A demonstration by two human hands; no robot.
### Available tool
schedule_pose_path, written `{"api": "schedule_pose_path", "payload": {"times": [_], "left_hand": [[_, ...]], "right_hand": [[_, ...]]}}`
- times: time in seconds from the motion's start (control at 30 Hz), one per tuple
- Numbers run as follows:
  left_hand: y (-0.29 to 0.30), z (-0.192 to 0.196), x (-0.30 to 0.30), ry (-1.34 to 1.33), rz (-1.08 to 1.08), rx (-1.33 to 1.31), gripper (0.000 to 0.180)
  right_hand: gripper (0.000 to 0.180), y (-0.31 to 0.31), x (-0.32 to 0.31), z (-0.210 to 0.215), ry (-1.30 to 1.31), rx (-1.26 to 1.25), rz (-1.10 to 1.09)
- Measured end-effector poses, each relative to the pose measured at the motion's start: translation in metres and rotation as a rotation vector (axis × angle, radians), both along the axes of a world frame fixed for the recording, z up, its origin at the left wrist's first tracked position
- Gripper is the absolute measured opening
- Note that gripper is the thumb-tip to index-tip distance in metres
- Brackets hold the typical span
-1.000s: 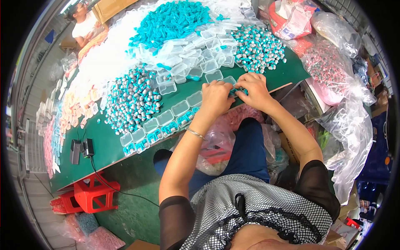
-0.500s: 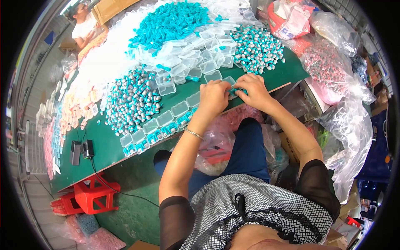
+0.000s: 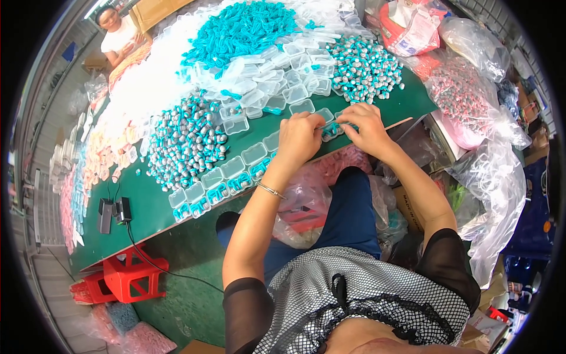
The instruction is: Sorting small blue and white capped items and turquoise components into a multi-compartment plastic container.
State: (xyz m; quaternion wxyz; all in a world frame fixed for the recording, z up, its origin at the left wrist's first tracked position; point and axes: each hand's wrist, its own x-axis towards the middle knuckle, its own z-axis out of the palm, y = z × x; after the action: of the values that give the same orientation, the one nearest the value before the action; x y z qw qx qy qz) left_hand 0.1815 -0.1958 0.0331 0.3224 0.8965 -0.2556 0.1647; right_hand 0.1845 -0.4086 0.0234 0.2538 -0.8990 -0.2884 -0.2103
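Note:
A row of small clear plastic boxes with raised lids runs along the table's front edge. Several at its left end, such as this box (image 3: 239,183), hold teal-and-silver pieces. At the row's right end both my hands close in on one box (image 3: 331,131) with similar pieces inside. My left hand (image 3: 300,137) has its fingers curled at the box's left side; what they pinch is hidden. From the other side, the bent fingers of my right hand (image 3: 364,128) are pressed together at the box's edge, over its contents.
Loose teal-and-silver pieces lie in a left pile (image 3: 186,141) and a right pile (image 3: 367,69). Behind are empty clear boxes (image 3: 259,88) and a teal heap (image 3: 242,32). Black adapters (image 3: 122,210) trail a cable. Plastic bags (image 3: 463,88) crowd the right; a person (image 3: 119,36) sits far left.
My right hand has shifted slightly right, and more of the box and its teal-and-silver contents shows between the hands. My left hand has moved slightly left. The far person's head has turned.

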Motion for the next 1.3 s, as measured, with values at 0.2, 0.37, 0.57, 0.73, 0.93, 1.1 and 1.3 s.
{"api": "schedule_pose_path", "payload": {"times": [0.2, 0.37, 0.57, 0.73, 0.93, 1.1, 1.3], "left_hand": [[0.029, 0.018, -0.009, 0.103, -0.025, -0.133, 0.016], [0.074, 0.028, -0.02, 0.118, 0.079, -0.097, 0.018], [0.14, 0.024, -0.035, 0.163, 0.322, -0.136, 0.016], [0.19, 0.018, -0.045, 0.097, 0.544, 0.027, 0.016], [0.178, 0.002, -0.042, 0.044, 0.531, 0.2, 0.019], [0.164, -0.001, -0.018, -0.032, 0.66, 0.338, 0.013], [0.16, -0.001, 0.003, 0.081, 0.743, 0.662, 0.01]], "right_hand": [[0.012, -0.02, 0.043, 0.009, -0.045, 0.172, -0.034], [0.013, -0.01, 0.07, 0.004, -0.183, -0.08, -0.2], [0.019, 0.008, 0.095, 0.005, -0.252, -0.324, -0.38], [0.009, 0.011, 0.097, 0.005, -0.476, -0.359, -0.258], [0.018, 0.003, 0.101, 0.003, -0.504, -0.378, -0.154], [0.021, 0.0, 0.101, 0.0, -0.356, -0.206, -0.102], [0.019, -0.004, 0.095, 0.002, -0.263, 0.052, -0.032]]}}
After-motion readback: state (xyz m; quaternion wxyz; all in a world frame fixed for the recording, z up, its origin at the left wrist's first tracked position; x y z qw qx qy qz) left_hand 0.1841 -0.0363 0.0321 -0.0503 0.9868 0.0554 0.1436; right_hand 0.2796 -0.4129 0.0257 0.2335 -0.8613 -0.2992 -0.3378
